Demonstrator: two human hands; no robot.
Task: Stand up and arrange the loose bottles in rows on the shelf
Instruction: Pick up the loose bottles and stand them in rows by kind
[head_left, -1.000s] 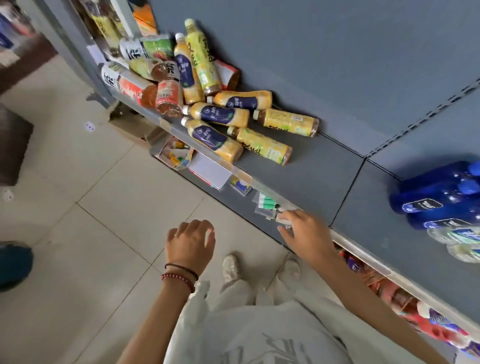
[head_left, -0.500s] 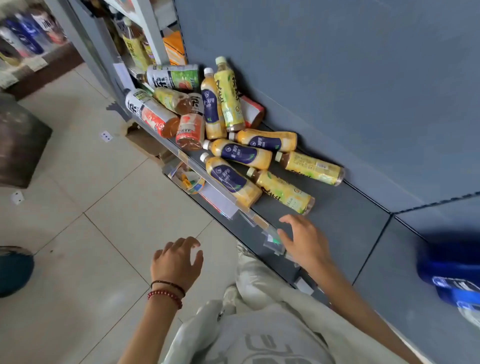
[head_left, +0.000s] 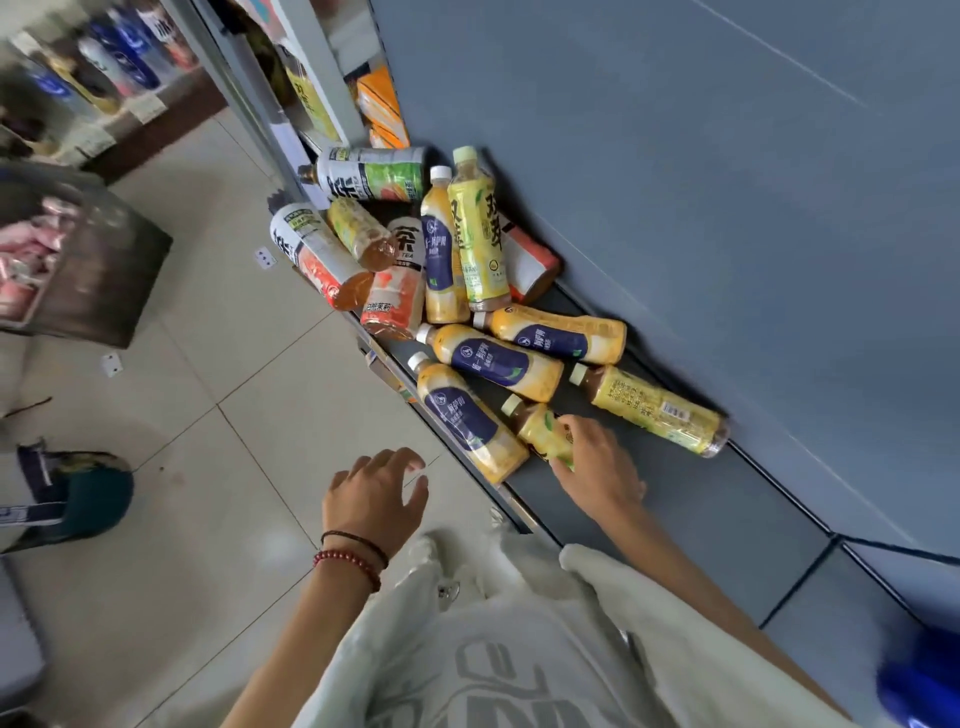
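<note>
The right hand is reaching over the front edge of the grey shelf and is closing thumb and fingers round a small yellow-labelled bottle, which is lying on its side near the shelf's front. The loose bottles are lying in a jumbled heap on the shelf's left stretch, some stacked across others, none upright. A blue-labelled bottle is lying along the shelf's front lip, touching the gripped one. A longer yellow bottle is resting toward the back of the shelf against the back panel. The left hand, wearing bracelets, is hovering off the shelf's front over the tiled floor, fingers spread loosely and holding nothing.
</note>
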